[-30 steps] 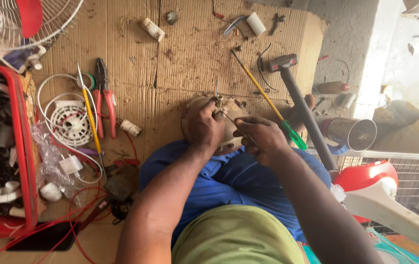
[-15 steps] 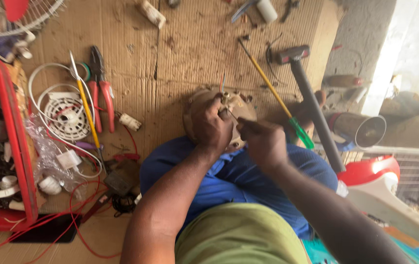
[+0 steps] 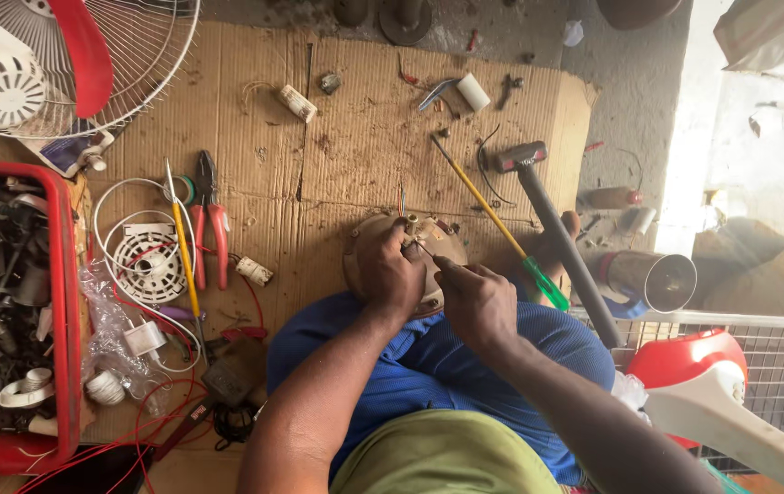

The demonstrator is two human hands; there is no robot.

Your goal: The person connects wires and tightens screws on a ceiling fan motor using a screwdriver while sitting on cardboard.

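While the left hand [image 3: 392,274] now wraps its fingers over the round motor [image 3: 406,261] on the lap, the right hand [image 3: 476,302] has moved in at four o'clock, fingertips pinched at its edge. Both hands have closed in, so the fiddly work goes on.
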